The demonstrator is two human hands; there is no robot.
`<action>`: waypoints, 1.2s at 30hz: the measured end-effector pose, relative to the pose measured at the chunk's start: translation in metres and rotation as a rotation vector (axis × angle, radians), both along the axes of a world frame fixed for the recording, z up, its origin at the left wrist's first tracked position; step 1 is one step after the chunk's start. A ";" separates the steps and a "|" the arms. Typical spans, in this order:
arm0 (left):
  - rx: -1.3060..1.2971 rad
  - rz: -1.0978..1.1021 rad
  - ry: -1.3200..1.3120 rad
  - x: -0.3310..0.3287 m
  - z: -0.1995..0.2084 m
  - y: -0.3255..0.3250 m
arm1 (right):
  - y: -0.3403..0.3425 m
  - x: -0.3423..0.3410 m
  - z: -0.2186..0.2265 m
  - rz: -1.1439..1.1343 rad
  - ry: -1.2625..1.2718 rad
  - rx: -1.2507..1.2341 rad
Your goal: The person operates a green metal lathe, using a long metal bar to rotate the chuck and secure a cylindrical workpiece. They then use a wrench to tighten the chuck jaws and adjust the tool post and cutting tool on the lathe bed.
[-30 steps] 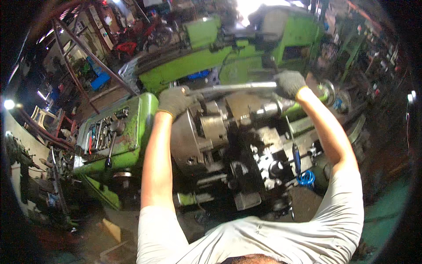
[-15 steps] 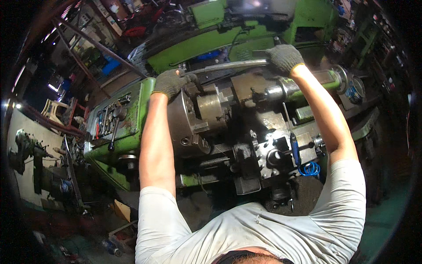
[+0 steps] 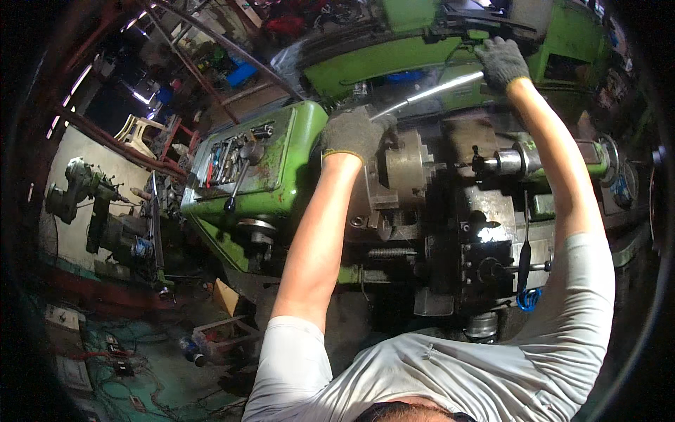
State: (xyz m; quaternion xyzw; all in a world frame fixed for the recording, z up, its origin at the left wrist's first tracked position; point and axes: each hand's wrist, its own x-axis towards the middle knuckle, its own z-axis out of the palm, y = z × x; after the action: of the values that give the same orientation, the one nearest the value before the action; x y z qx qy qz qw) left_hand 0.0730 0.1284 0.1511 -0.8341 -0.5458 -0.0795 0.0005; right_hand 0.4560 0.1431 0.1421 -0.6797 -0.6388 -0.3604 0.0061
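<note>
Both my hands wear dark grey knit gloves and reach over a green lathe. A long, shiny metal bar (image 3: 444, 87) slants up to the right between them, above the far side of the chuck (image 3: 406, 165). At its lower end, my left hand (image 3: 355, 132) is closed around the bar, close to the chuck's upper left; the glove hides what lies under it. My right hand (image 3: 503, 65) is closed at the bar's upper end, arm stretched far out. The chuck's stepped jaws face the tailstock (image 3: 520, 160) on the right.
Small tools lie in a tray on the green headstock (image 3: 285, 193), beside a lever (image 3: 242, 172). Nearer me are the tool post (image 3: 489, 264) and a coiled blue hose (image 3: 529, 299). Behind stands another green machine (image 3: 380, 67). Cables (image 3: 140, 380) cover the floor at lower left.
My right hand has swung up and away with its end of the bar, which now tilts more steeply. My left hand stays near the chuck. The whole view has shifted, moving the lathe rightward.
</note>
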 end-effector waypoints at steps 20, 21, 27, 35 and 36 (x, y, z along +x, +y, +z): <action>0.340 -0.565 -0.187 0.040 -0.062 -0.059 | -0.015 -0.141 0.078 0.319 0.203 -0.374; 0.383 -0.563 -0.107 0.045 -0.064 -0.050 | -0.046 -0.147 0.105 0.283 0.200 -0.414; 0.188 -0.440 0.396 0.073 -0.050 -0.016 | -0.182 -0.111 0.158 0.113 0.368 -0.541; 0.113 -0.620 0.358 0.027 -0.014 0.073 | -0.425 -0.013 0.088 0.225 0.666 -0.282; 0.183 -0.740 0.234 0.013 -0.029 0.093 | -0.450 -0.016 0.082 0.225 0.779 -0.319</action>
State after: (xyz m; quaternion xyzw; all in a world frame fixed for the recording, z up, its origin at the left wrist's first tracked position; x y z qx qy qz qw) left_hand 0.0860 0.2210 0.1218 -0.9744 -0.1952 -0.0269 0.1084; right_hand 0.4399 -0.3071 0.2237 -0.6836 -0.7065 0.0292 0.1808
